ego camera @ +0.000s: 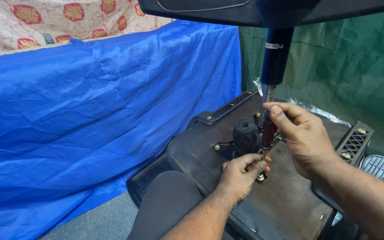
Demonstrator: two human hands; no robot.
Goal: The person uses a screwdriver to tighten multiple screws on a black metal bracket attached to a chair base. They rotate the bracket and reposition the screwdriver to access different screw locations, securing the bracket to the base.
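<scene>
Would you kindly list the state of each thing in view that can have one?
Screwdriver: upright, tip down at the plate.
Right hand: gripping the screwdriver handle.
Left hand: steadying the shaft near the tip.
Chair seat: upside down, underside showing.
Gas cylinder: attached, pointing up.

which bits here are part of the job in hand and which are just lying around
In use:
- screwdriver, held by right hand
- bolt at left hand
- upturned chair seat underside
- black knob
- gas-lift column

Lying about:
- blue cloth
- green cloth
- patterned fabric
</scene>
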